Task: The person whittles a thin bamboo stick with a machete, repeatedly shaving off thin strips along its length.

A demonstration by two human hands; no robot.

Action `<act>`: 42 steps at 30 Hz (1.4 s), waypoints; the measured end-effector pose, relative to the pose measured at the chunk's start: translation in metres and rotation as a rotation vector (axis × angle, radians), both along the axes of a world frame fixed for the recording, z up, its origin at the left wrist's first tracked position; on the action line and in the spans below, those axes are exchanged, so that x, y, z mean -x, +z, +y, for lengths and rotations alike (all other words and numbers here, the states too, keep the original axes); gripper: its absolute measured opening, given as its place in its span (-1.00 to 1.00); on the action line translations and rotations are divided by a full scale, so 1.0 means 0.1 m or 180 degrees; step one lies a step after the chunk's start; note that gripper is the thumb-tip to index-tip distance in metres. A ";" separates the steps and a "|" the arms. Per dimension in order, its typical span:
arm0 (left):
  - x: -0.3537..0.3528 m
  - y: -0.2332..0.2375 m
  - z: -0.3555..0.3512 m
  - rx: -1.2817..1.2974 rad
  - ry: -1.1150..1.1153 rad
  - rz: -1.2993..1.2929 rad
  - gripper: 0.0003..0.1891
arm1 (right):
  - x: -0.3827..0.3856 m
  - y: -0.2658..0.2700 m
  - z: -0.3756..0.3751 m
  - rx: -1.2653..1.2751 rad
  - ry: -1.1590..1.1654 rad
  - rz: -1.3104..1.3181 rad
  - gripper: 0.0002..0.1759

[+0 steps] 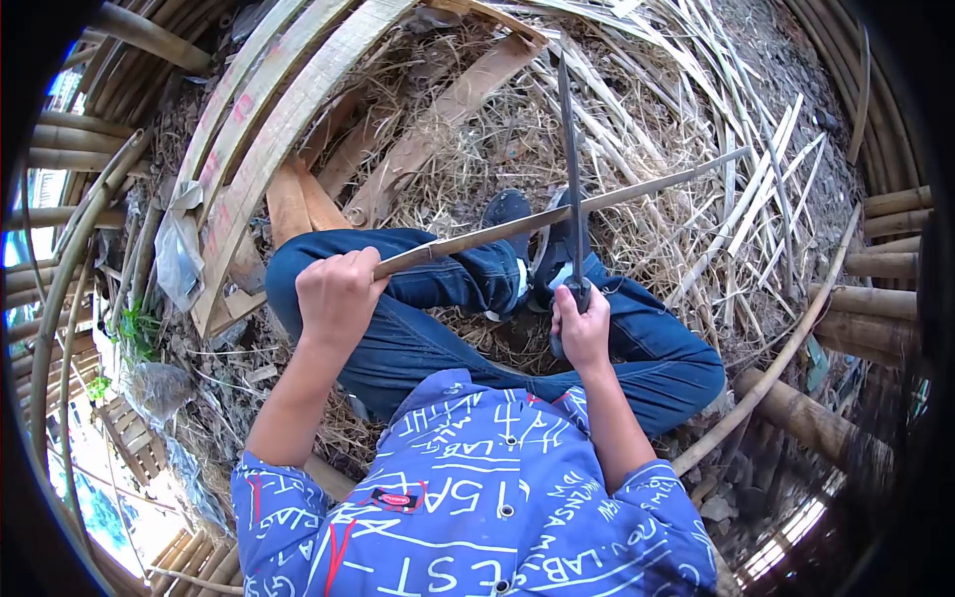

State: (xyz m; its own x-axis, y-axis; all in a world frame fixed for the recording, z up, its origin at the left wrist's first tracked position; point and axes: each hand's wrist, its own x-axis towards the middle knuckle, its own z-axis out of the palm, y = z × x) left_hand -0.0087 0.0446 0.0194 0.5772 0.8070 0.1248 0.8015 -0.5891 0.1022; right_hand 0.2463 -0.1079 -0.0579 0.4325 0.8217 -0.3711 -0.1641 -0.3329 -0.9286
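Observation:
My left hand (pixel 338 296) is closed round the near end of a long split bamboo strip (pixel 458 239), which slants up to the right across my lap. My right hand (pixel 581 323) grips the dark handle of a long knife (pixel 571 149), its narrow blade pointing away from me. Blade and strip cross above my shoes, a little beyond my right hand; whether they touch is hard to tell. My crossed legs in blue jeans (pixel 657 368) lie beneath both hands.
Wide wooden planks (pixel 288 119) lean at the upper left, beside a crumpled plastic bag (pixel 179 261). Shavings (pixel 477 149) and thin pale strips (pixel 766 189) cover the ground ahead. Bamboo poles (pixel 816 423) stand at both sides, and a curved stick (pixel 771 368) lies at my right.

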 end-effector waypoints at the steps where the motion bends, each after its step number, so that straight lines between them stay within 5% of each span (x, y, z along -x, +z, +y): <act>1: 0.04 0.03 0.02 -0.0014 0.0017 0.0016 -0.75 | 0.02 0.03 0.00 -0.0052 0.0093 -0.0080 -0.65; 9: 0.35 0.15 0.13 -0.0575 0.0076 -0.0076 -0.76 | 0.11 0.18 -0.03 -0.0256 0.0437 -0.0470 -0.66; 15: 0.00 -0.12 0.18 -0.0342 0.0034 -0.0573 -0.79 | 0.09 0.20 -0.04 -0.0259 0.0468 -0.0436 -0.70; 23: -0.42 -0.39 0.18 0.0141 -0.0182 -0.0035 -0.78 | 0.06 0.03 -0.09 -0.0078 0.0407 -0.0195 -0.70; 26: -0.39 -0.52 0.17 0.0933 -0.0231 -0.0175 -0.88 | 0.08 0.00 -0.05 0.0079 0.0327 -0.0108 -0.73; 28: -0.37 -0.46 0.19 0.1069 -0.0346 -0.0109 -0.86 | 0.11 -0.02 0.03 -0.0278 0.0416 -0.1168 -0.74; 37: -0.66 -0.32 0.27 0.2595 -0.0874 0.0184 -0.76 | 0.16 -0.07 0.28 -0.0203 0.0523 -0.1517 -0.77; 39: -0.69 -0.38 0.29 0.3657 -0.0959 0.0013 -0.76 | 0.14 -0.14 0.29 -0.0241 0.0554 -0.1731 -0.77; 42: -0.75 -0.47 0.22 0.3460 -0.1243 0.0080 -0.75 | 0.10 -0.16 0.29 0.0131 0.0647 -0.1665 -0.74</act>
